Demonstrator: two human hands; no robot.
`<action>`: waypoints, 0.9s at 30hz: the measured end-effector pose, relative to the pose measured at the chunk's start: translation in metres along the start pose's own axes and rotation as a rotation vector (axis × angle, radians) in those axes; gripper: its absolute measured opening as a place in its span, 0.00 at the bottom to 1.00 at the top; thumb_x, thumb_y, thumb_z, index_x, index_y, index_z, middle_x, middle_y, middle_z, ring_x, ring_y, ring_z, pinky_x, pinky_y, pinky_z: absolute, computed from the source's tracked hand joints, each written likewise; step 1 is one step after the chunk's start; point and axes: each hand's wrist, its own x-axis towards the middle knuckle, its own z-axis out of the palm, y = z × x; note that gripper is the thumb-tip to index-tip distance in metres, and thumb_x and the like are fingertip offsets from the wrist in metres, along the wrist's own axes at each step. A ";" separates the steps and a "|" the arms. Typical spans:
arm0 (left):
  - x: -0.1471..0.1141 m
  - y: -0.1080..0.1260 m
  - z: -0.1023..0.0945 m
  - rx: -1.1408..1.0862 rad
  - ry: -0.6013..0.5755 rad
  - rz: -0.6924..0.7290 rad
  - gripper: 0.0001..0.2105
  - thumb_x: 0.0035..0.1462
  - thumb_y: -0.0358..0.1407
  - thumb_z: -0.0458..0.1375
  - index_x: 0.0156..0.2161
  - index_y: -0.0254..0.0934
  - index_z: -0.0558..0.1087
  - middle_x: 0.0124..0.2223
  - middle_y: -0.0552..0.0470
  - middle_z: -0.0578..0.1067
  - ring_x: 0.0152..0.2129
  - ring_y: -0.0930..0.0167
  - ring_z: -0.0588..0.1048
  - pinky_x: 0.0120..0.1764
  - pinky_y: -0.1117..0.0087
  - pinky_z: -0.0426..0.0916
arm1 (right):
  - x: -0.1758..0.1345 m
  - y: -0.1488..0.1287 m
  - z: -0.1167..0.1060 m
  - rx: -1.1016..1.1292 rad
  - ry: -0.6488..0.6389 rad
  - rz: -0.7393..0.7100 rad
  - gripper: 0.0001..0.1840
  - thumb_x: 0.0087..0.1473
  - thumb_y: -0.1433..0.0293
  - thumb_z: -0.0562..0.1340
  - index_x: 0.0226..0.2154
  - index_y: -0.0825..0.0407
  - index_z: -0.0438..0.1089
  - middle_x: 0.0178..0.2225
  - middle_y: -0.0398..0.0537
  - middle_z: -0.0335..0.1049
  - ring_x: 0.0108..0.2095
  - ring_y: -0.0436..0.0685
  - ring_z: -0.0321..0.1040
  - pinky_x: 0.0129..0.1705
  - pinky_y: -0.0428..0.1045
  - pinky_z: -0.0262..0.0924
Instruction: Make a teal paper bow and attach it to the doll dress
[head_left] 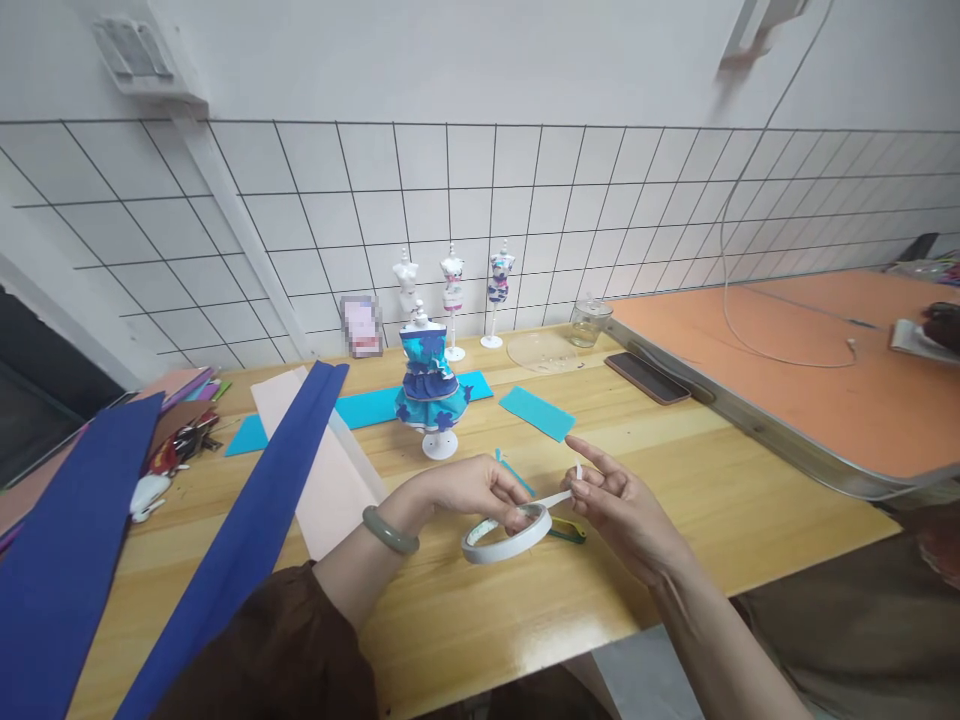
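Observation:
My left hand (480,492) is closed on a roll of white tape (504,546), with fingers inside its ring, above the table's front part. A short strip of the tape (553,500) runs from the roll to my right hand (611,500), which pinches the strip's end between thumb and finger while the index finger points outward. Under the roll lies a yellow-green cutter (568,530), partly hidden. Beyond my hands are a thin blue strip (515,472) and a light-blue rectangle (538,413). A small dress form in a blue ruffled dress (431,385) stands upright behind my left hand.
Several smaller dress forms (452,285) stand along the tiled wall. Long dark-blue sheets (247,530) and a pale pink sheet (334,490) cover the left side. A phone (647,377) and a glass jar (590,320) are at the right, beside an orange-topped table (810,370).

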 end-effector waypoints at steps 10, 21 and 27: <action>0.000 0.000 -0.001 -0.060 -0.066 -0.025 0.13 0.42 0.40 0.63 0.34 0.36 0.76 0.31 0.52 0.77 0.31 0.71 0.74 0.36 0.73 0.67 | 0.005 0.002 -0.004 0.269 0.044 -0.062 0.20 0.41 0.66 0.66 0.40 0.44 0.66 0.26 0.39 0.60 0.28 0.49 0.62 0.30 0.46 0.61; 0.002 -0.008 -0.006 -0.105 0.004 0.011 0.16 0.43 0.42 0.63 0.37 0.34 0.76 0.32 0.50 0.77 0.31 0.70 0.74 0.38 0.71 0.67 | 0.041 0.030 -0.071 -0.596 0.394 -0.297 0.23 0.39 0.61 0.65 0.41 0.53 0.69 0.38 0.51 0.71 0.36 0.58 0.69 0.41 0.55 0.62; 0.010 -0.014 -0.003 -0.245 0.130 0.077 0.18 0.41 0.42 0.64 0.37 0.32 0.75 0.35 0.46 0.77 0.31 0.70 0.74 0.39 0.68 0.68 | 0.038 0.043 -0.063 -0.854 0.366 -0.333 0.17 0.47 0.58 0.59 0.34 0.54 0.70 0.32 0.52 0.73 0.32 0.58 0.69 0.37 0.54 0.63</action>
